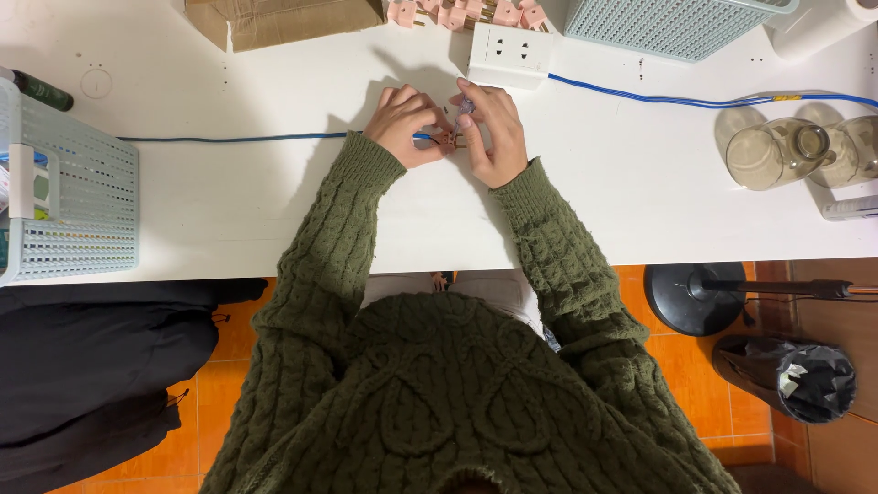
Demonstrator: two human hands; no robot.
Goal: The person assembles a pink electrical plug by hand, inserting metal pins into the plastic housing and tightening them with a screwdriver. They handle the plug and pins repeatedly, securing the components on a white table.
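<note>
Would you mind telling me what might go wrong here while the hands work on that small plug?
The blue cable runs from the left hand toward the basket; a tug might shift it. The plug is tiny between both hands, the right hand included, so it could slip. A sleeve sweep might reach the glass jars.

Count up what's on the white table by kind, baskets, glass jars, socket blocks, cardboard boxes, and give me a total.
Pale blue mesh baskets: 2
Clear glass jars: 2
White socket block: 1
Cardboard box: 1
Total: 6
The pink plugs at the table's far edge are cut off by the frame, so they are left uncounted.
</note>
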